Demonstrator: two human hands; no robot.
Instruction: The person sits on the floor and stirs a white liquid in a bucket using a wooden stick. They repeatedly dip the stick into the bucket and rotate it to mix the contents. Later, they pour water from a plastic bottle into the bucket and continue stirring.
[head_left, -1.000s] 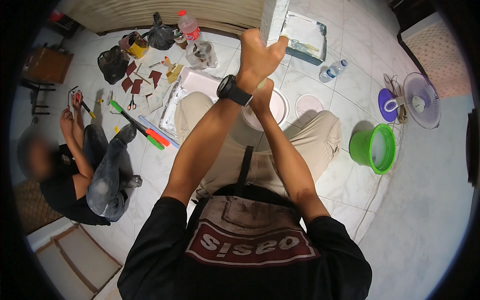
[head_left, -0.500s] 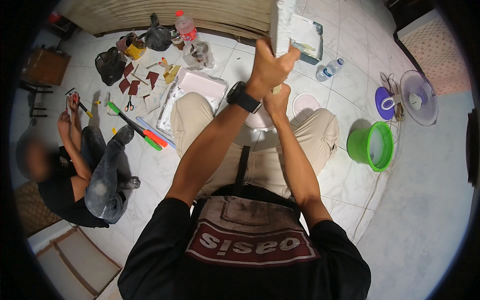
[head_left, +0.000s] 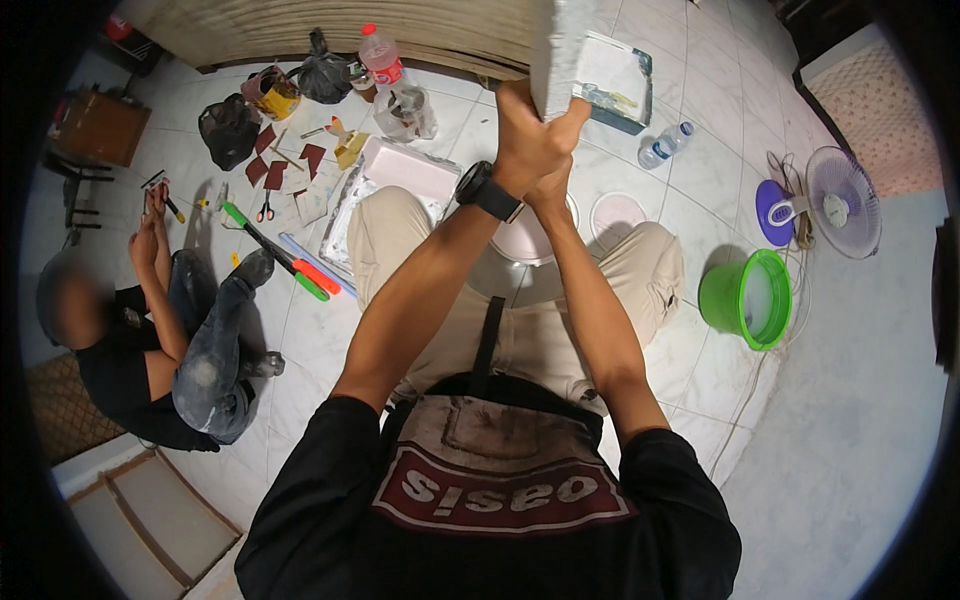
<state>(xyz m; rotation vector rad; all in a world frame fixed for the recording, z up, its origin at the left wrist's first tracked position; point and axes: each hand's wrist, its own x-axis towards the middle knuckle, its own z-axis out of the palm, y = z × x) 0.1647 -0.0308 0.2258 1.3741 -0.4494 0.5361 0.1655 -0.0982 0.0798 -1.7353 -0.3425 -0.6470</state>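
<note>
Though likely stiff, light and slick, clenching the white-coated board (head_left: pixel 557 60) low in left hand (head_left: pixel 540 142), upper centre; cannot tell hold of right hand (head_left: pixel 551 186); best grasped near bottom.

White colours the bar (head_left: pixel 556 60); my shirt (head_left: pixel 310 480) is black with a maroon, white-bordered panel (head_left: pixel 520 512), my trousers (head_left: pixel 640 275) beige and my watch (head_left: pixel 484 192) black. Around me, a bright green bucket (head_left: pixel 722 295), a purple-based fan (head_left: pixel 840 205), a clear bottle (head_left: pixel 380 50) with red cap (head_left: pixel 368 29) and label (head_left: pixel 388 76), dark red scraps (head_left: pixel 313 157), black bags (head_left: pixel 228 132) and a white tiled floor (head_left: pixel 690 375) veined with grey; a co-worker (head_left: pixel 160 365) wears a black top (head_left: pixel 112 365) and grey-blue jeans (head_left: pixel 205 385).
</note>
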